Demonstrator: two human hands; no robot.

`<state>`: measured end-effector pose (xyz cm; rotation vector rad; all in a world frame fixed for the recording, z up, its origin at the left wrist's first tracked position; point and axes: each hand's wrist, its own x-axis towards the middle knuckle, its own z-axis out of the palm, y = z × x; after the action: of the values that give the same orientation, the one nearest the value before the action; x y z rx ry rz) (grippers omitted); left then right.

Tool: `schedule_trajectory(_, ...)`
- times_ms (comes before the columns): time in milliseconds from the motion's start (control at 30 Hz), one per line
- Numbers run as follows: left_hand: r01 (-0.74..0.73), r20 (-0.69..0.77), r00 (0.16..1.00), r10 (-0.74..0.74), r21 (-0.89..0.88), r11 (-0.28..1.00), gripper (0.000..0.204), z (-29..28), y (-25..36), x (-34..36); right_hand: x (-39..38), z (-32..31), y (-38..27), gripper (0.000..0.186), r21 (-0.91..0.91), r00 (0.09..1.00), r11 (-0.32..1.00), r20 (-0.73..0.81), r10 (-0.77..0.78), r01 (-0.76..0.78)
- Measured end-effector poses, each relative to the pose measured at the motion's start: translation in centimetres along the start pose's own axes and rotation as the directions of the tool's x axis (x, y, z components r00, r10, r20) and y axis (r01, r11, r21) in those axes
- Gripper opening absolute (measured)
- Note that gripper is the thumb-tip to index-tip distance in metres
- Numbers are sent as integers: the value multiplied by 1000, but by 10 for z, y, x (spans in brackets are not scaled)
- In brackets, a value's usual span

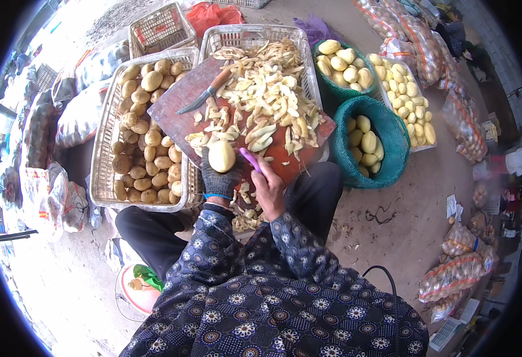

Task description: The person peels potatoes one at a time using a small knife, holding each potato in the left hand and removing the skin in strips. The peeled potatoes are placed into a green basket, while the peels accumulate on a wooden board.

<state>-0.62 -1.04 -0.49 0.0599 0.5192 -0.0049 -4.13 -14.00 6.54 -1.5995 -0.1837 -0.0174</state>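
My left hand, in a dark knit glove, holds a pale peeled potato over the red board. Just right of it, my right hand grips a purple peeler. Potato peelings lie heaped on the board and in the plastic crate behind it. A knife with a wooden handle rests on the board's upper left part.
Left stands a crate of unpeeled potatoes. Right are two green baskets and a tray of peeled potatoes. Mesh sacks line both sides. An empty crate sits behind; a person is at far upper right.
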Motion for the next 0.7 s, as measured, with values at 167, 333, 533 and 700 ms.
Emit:
schedule_trajectory(167, -412, 308, 909, 280, 579, 703, 27, -7, -26, 2, 7, 22, 19, 41, -44, 984, 995, -153, -95, 90)
schedule_trajectory(333, -342, 226, 939, 258, 577, 742, 24, -18, -24, 3, 15, 24, 2, 39, 25, 996, 996, -25, -87, 88)
schedule_trajectory(533, -524, 507, 835, 214, 851, 29, 43, 14, -28, -35, 21, -16, 21, 35, 374, 819, 792, -129, 560, -482)
schedule_trajectory(700, -418, 218, 820, 530, 860, 293, 30, 22, -34, -28, 23, 2, 35, 45, 344, 923, 911, -221, 314, -227)
